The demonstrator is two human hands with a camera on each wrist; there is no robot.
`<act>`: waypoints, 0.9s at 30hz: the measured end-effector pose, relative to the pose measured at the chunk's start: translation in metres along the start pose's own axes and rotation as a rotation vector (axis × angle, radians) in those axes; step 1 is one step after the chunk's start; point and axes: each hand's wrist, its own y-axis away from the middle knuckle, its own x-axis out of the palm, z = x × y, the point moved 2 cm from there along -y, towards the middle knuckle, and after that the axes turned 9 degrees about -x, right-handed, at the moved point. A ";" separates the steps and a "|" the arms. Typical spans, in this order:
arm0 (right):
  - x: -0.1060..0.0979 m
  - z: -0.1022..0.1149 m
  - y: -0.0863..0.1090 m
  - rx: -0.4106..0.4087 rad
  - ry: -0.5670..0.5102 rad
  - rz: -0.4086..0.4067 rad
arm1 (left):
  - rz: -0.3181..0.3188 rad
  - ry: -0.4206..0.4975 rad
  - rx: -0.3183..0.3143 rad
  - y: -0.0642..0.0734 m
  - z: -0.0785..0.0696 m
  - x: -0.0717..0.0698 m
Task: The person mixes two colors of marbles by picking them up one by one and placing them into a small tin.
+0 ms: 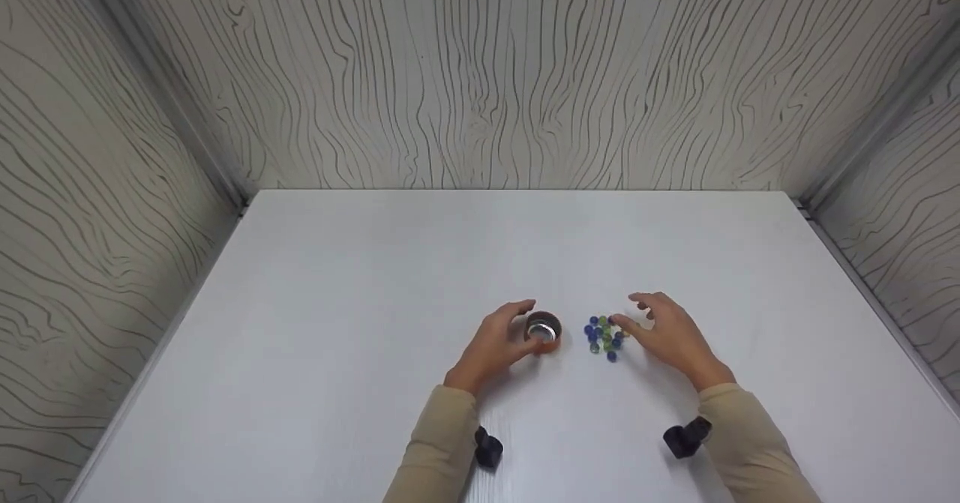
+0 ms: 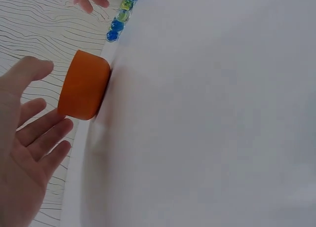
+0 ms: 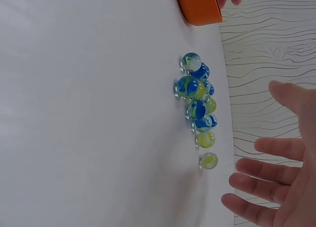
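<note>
A small round cup (image 1: 553, 347), orange outside and shiny metal inside, stands upright on the white table. My left hand (image 1: 495, 342) is at its left side, thumb and fingers spread about it. In the left wrist view the thumb is apart from the orange wall (image 2: 84, 86), while the fingertips are right at its rim. To the cup's right lies a loose cluster of blue and yellow-green glass marbles (image 3: 187, 87). My right hand (image 1: 675, 338) hovers at their right edge with relaxed, parted fingers and an empty palm.
The white tabletop (image 1: 337, 285) reaches back to a wood-grain patterned wall (image 1: 480, 76), with similar panels on both sides. Small black devices (image 1: 489, 450) sit at both wrists, over beige sleeves.
</note>
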 end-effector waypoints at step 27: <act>0.001 -0.022 -0.001 0.040 -0.018 0.106 | 0.041 0.070 -0.022 -0.007 0.003 0.012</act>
